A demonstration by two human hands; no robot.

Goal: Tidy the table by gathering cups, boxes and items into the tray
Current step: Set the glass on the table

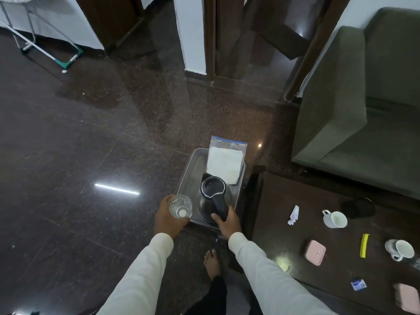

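A metal tray [189, 169] rests to the left of the dark table [318, 201]. In it stand a steel kettle [213, 196] with a black lid and handle, and a zip bag [226, 162] holding white paper. My right hand [227, 221] grips the kettle's handle. My left hand [168, 217] holds a clear glass [180, 205] at the tray's near-left corner. On the table lie two white cups [335, 219] [401, 249], a pink box [315, 252], a crumpled paper [293, 215], a yellow strip [364, 245] and a blue sachet [358, 284].
A grey-green sofa [363, 123] stands behind the table at the right. A second pink box [408, 296] sits at the frame's lower right edge, and a black round base [358, 208] near the table's far side. My bare foot [212, 262] is on the polished dark floor below the tray.
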